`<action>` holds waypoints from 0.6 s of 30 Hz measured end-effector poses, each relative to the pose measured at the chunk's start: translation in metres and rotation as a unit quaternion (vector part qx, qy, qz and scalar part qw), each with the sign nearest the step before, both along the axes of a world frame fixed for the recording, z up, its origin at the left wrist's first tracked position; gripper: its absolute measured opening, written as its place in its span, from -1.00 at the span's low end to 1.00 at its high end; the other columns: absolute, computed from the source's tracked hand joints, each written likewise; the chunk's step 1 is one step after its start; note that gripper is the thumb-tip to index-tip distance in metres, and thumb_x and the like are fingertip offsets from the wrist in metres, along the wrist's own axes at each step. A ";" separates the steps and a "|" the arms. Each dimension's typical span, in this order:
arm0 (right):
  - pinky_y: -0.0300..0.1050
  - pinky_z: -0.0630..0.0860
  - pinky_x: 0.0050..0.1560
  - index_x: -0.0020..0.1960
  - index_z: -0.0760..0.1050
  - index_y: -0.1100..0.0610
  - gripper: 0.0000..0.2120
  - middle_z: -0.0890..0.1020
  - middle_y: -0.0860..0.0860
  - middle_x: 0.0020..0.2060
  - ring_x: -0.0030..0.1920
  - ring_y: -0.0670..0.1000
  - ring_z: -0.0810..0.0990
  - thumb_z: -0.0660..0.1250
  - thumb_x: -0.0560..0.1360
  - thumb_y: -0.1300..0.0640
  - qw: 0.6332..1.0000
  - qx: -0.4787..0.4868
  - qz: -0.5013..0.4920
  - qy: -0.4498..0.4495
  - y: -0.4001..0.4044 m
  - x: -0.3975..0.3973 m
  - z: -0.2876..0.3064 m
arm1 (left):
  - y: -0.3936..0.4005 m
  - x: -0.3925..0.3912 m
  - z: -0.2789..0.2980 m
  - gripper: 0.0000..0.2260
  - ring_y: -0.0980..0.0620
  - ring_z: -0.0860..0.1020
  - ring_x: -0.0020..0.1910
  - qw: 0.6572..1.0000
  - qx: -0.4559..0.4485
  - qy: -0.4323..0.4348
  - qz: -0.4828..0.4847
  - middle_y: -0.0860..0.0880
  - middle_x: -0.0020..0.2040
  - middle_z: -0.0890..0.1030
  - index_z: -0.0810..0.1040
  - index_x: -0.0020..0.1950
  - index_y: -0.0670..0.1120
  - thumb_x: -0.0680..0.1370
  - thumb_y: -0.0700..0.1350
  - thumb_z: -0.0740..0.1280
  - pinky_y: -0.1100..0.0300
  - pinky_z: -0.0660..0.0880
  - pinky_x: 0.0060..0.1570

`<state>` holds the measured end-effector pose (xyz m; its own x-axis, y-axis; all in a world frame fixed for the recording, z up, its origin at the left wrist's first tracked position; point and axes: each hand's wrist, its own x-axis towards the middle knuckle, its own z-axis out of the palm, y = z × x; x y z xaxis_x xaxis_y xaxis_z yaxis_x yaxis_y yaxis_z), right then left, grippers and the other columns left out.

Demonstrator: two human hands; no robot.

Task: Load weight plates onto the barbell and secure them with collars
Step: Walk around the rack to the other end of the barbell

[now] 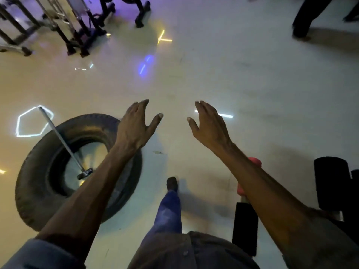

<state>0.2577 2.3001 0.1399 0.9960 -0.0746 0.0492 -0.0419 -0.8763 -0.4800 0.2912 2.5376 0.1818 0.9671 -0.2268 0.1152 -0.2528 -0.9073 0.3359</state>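
Note:
My left hand and my right hand are both stretched out in front of me over the pale gym floor, fingers apart, holding nothing. No barbell, weight plate or collar can be made out for sure in the head view. Under my right forearm stands a black upright pad with a red knob above it. My blue-trousered leg and dark shoe step forward between my arms.
A large black tyre lies at the lower left with a sledgehammer leaning in it. Metal racks and machine bases stand at the upper left. Another person's dark legs are at the upper right. Black padded equipment sits at the right edge.

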 end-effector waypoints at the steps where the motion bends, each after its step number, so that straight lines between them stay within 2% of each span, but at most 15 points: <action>1: 0.12 0.29 0.55 0.63 0.20 0.14 -0.40 0.28 0.10 0.61 0.62 0.11 0.21 0.19 0.68 -0.11 1.000 -0.002 -0.017 0.002 -0.007 0.021 0.000 | -0.007 0.030 -0.002 -0.32 -0.15 0.39 0.52 1.000 -0.007 -0.006 -0.011 -0.16 0.51 0.46 0.30 0.61 -0.13 0.65 0.31 0.18 -0.08 0.39 0.47; 7: 0.13 0.26 0.56 0.64 0.19 0.12 -0.38 0.24 0.07 0.63 0.65 0.09 0.15 0.20 0.67 -0.13 0.992 -0.021 -0.126 -0.006 -0.063 0.142 0.018 | -0.082 0.206 0.005 -0.36 -0.05 0.33 0.57 0.995 -0.021 -0.018 -0.098 -0.04 0.54 0.45 0.29 0.61 0.00 0.64 0.35 0.16 -0.08 0.42 0.40; 18: 0.18 0.25 0.57 0.64 0.17 0.12 -0.38 0.22 0.10 0.64 0.65 0.12 0.14 0.17 0.69 -0.14 0.947 -0.015 -0.321 -0.019 -0.241 0.309 0.026 | -0.313 0.444 0.019 -0.31 -0.07 0.36 0.56 0.951 -0.031 -0.050 -0.304 -0.06 0.54 0.45 0.28 0.61 -0.03 0.63 0.38 0.14 -0.09 0.47 0.35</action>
<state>0.5666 2.0592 0.1661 0.7430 -0.6622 0.0967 -0.5535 -0.6893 -0.4674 0.7351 2.2246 0.2012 0.6431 -0.7301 0.2311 -0.7576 -0.5623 0.3315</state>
